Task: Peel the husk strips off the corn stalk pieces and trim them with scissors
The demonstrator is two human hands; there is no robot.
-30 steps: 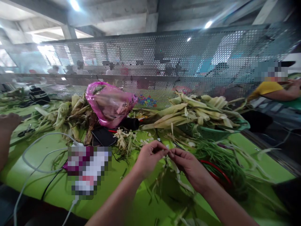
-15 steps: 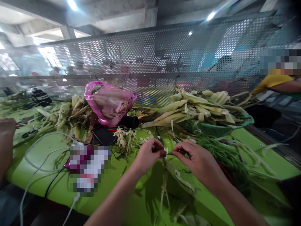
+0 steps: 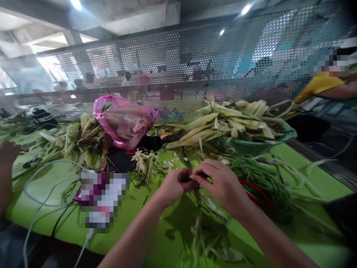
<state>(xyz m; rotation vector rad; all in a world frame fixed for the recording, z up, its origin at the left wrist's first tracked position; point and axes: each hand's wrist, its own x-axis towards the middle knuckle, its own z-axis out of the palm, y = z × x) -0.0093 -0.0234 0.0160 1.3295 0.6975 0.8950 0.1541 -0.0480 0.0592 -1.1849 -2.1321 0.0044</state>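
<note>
Two closed pinches touching, just below mid-frame: left hand (image 3: 173, 186), right hand (image 3: 219, 182), anything gripped hidden | pale strips (image 3: 196, 227), lower centre | probably best: short grip, gentle even pull

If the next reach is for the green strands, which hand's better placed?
Probably the right hand: the green strands lie close by, on its outer side. The left hand is farther off, with the right in between.

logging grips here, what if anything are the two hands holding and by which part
Cannot be told: the left hand and right hand meet at the fingers, hiding anything pinched between; pale strips show below.
</note>
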